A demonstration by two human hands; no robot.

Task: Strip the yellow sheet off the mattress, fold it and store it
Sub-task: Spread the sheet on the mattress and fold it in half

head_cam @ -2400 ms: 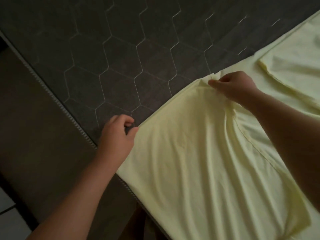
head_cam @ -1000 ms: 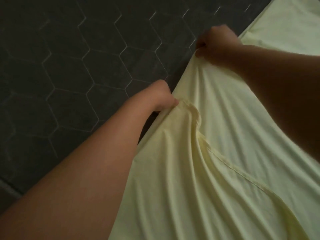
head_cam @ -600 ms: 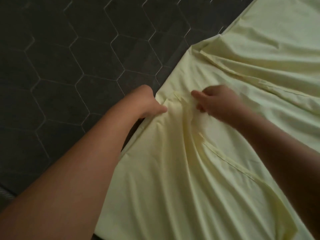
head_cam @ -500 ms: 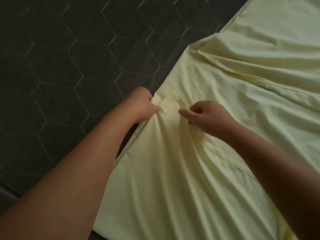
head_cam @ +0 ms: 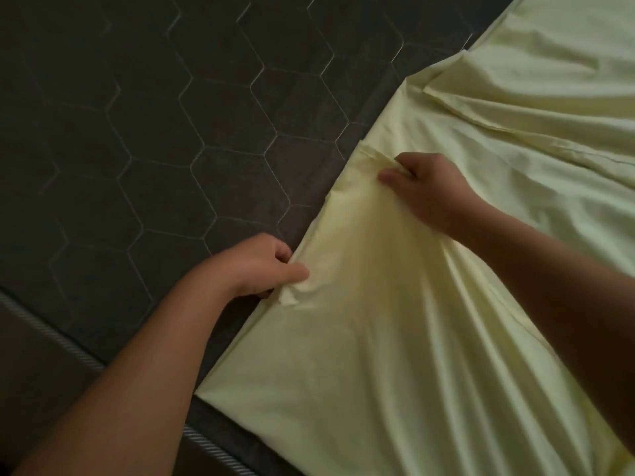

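Note:
The pale yellow sheet (head_cam: 395, 338) lies in folded layers over the right half of the dark grey mattress (head_cam: 154, 132), which has a hexagon quilted pattern. My left hand (head_cam: 261, 266) pinches the sheet's left edge low down. My right hand (head_cam: 426, 187) grips the same edge farther up, its fingers closed on a fold of cloth. A second folded layer (head_cam: 532, 97) of the sheet lies at the upper right, creased and overlapping.
The mattress's corded border (head_cam: 51, 331) runs diagonally across the lower left, with dark floor (head_cam: 27, 389) beyond it. The sheet's lower end hangs over that border near the bottom centre.
My hands have slid apart along the sheet's edge: the left one moved down towards me, the right one stayed higher up. The view has pulled back, showing the mattress border again.

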